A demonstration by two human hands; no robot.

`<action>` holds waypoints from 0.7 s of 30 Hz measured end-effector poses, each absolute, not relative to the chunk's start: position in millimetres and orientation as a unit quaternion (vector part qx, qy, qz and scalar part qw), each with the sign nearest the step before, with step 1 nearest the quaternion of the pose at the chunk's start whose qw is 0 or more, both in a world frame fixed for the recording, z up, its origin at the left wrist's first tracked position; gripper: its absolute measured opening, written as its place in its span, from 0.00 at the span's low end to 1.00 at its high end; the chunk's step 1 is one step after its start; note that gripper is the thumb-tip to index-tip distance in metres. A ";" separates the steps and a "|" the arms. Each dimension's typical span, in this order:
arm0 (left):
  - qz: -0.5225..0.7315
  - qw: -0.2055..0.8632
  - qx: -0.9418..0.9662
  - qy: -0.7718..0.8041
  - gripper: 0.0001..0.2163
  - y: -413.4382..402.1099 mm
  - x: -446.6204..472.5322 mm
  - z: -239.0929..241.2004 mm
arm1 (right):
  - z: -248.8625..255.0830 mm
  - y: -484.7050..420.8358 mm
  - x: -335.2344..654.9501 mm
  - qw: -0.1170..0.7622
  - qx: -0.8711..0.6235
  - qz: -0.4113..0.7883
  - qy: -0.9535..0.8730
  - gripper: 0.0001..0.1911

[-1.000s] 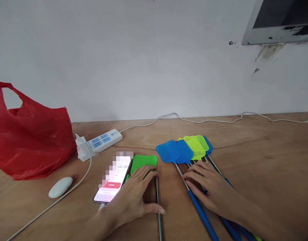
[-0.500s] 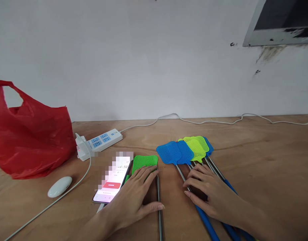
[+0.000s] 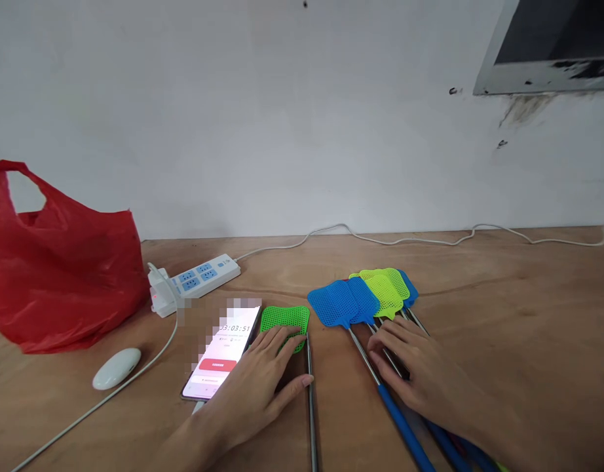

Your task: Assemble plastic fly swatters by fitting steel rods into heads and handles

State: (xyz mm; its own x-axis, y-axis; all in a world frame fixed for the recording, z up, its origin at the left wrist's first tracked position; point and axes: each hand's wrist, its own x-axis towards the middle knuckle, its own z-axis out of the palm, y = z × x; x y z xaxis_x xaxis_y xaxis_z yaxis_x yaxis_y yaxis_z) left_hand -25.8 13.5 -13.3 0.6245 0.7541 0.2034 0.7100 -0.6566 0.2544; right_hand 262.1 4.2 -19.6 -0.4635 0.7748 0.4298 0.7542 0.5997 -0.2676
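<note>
Two bare hands above a brown wooden table (image 3: 528,295), seen from the head camera; 12 o'clock points to the wall. The key relation is between the nearly parallel hands and two differently aligned groups of swatters. The green, perforated, square-headed fly swatter (image 3: 285,316) lies flat with its long axis almost exactly on the 12-to-6 line: head at 12, slim silvery metal shaft (image 3: 312,419) running to 6 and out of view. The left hand (image 3: 265,367) is clearly the nearer to it, the head lying at its 1 o'clock. This hand is palm down and spread, fingers laid over the green head without closing round it; the thumb reaches toward 2 o'clock at the shaft, pressure indeterminable.

At 3 o'clock from the left hand, the right hand (image 3: 405,354) sits over the fan of blue and yellow-green mesh-headed swatters (image 3: 363,305), whose heads lie at its 11 o'clock. Its fingers are half curled above the metal shafts; whether they grip any cannot be told. The foremost blue swatter (image 3: 333,305) slants from 11 to 5, its blue sleeve-like handle (image 3: 405,429) lowermost. Bare wood separates it from the green one.
</note>
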 end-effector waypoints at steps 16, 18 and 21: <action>0.133 0.083 0.896 0.414 0.18 13.4 -25.5 -15.4 | -21.4 16.4 286.4 0.190 -0.602 -0.032 -0.775 0.07; 0.131 0.085 0.897 0.414 0.18 13.1 -25.5 -15.5 | -19.6 16.0 285.8 0.178 -0.612 -0.018 -0.771 0.09; 0.131 0.087 0.897 0.412 0.18 13.0 -25.7 -16.4 | -18.8 15.0 285.1 0.169 -0.616 0.000 -0.770 0.11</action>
State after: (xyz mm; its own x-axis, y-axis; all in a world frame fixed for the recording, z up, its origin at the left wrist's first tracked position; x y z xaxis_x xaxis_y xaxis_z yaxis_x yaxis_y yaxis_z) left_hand -25.7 13.0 -16.4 0.6257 0.7628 0.1633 0.7172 -0.6448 0.2641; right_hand 285.1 15.0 -18.8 -0.1850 0.9479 0.2593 0.9476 0.2420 -0.2086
